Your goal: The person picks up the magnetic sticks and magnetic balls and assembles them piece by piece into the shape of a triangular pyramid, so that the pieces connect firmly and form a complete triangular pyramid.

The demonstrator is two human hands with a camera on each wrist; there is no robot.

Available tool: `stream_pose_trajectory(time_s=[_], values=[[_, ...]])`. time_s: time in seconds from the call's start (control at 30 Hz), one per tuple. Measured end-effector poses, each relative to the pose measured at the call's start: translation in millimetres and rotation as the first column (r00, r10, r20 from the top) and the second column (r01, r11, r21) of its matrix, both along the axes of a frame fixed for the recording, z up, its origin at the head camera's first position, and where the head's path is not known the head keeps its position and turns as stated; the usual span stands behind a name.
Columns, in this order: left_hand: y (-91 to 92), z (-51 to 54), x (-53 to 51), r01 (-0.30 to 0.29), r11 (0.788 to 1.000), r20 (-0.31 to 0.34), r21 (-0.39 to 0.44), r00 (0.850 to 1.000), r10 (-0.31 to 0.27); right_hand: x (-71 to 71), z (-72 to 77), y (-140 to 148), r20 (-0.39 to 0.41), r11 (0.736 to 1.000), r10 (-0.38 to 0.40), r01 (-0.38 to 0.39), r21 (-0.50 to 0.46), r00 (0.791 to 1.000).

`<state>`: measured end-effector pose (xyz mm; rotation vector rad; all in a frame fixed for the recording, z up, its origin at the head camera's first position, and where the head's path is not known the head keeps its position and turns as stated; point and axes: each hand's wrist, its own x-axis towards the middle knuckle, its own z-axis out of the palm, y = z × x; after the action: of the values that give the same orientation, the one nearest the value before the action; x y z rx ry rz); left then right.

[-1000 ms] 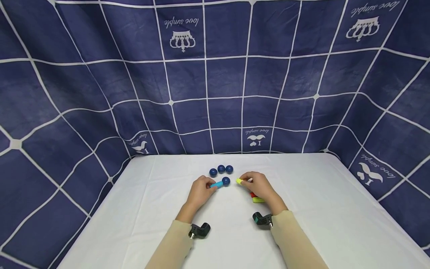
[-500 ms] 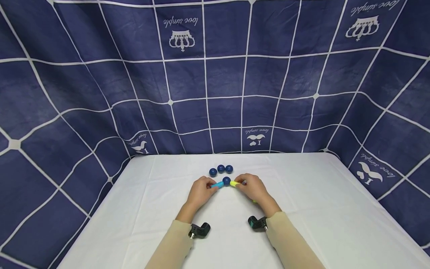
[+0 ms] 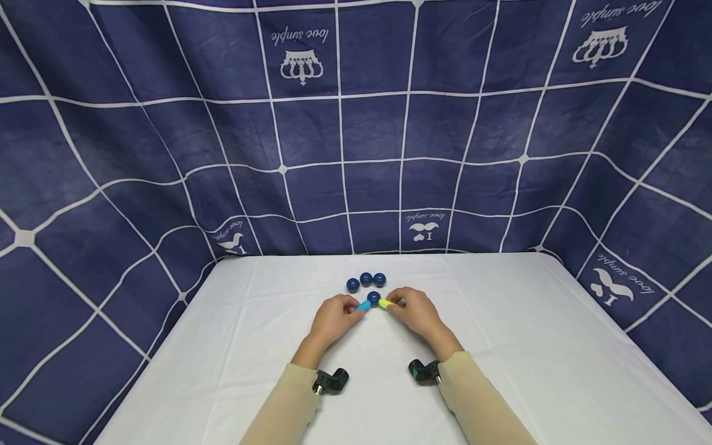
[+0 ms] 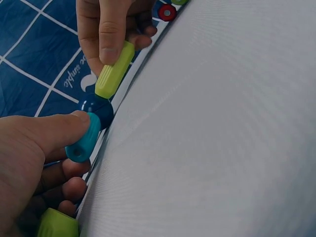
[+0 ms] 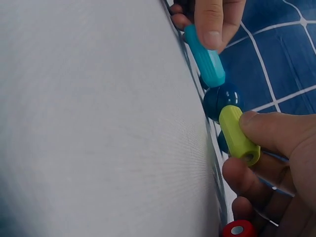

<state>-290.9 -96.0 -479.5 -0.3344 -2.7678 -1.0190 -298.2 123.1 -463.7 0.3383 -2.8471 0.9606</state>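
Two rods (image 5: 208,61) (image 5: 238,134) touch one ball (image 3: 374,298) (tabletop edge (image 3: 300,258) beyond).

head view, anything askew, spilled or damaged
The dark blue fabric curtain at the back looks odd: its printed lettering is upside down. I see no spill or damage around the light-blue ridged rod, yellow-green ridged rod or dark blue ball between them.

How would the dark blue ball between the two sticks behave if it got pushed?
The ball would probably roll once free, being round. Its glossy highlights suggest a smooth, perhaps slippery surface. The light blue stick and yellow-green stick, one on either side, likely curb sideways rolling.
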Motion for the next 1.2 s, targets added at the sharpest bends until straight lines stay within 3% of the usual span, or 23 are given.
stream_pose_trajectory(time_s=[0.67,1.07,1.2], values=[[0.4,0.3,1.9,0.036,0.997,0.011,-0.062,0.999,-0.035,-2.2,-3.9,-0.5,-0.03,0.998,0.046,-0.047,-0.029,0.998],[0.3,-1.5,-0.6,-0.016,0.999,-0.018,0.039,1.0,0.017,0.2,-5.0,-3.8,-0.068,0.993,0.116,-0.117,-0.024,0.991],[0.1,-1.5,-1.7,-0.005,1.0,-0.036,0.027,0.999,0.006,1.0,-4.0,-4.5,-0.073,0.991,0.135,-0.136,-0.017,0.988]])
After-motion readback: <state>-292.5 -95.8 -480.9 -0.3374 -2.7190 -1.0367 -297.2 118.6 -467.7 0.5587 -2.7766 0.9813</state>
